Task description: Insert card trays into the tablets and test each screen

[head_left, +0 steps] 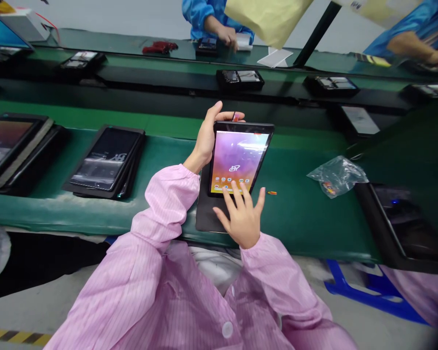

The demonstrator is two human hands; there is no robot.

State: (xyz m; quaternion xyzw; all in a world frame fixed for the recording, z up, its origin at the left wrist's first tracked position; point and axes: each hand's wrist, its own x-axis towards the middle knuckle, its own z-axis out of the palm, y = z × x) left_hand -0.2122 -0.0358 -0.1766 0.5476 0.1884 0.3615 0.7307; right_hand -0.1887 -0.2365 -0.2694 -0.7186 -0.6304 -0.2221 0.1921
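Observation:
A tablet (237, 153) with a lit purple-to-yellow home screen is tilted up above the green mat. My left hand (205, 136) grips it by its upper left side, thumb raised and fingers partly hidden behind the top edge. By those fingertips a small orange-and-white tab (235, 116) shows at the tablet's top. Over the lower part of the screen, my right hand (244, 216) has its fingers spread, fingertips at the icon rows. Under the tablet lies a dark flat panel (209, 214), possibly another tablet. A small orange strip (272, 193) rests just right of my right hand.
Stacked tablets (104, 160) lie to the left, with another stack (12, 146) farther out. On the right are a clear plastic bag (337, 175) and a dark-framed device (405, 218). Opened devices (241, 79) line the black conveyor. Across it, blue-sleeved co-workers' hands (228, 36) work.

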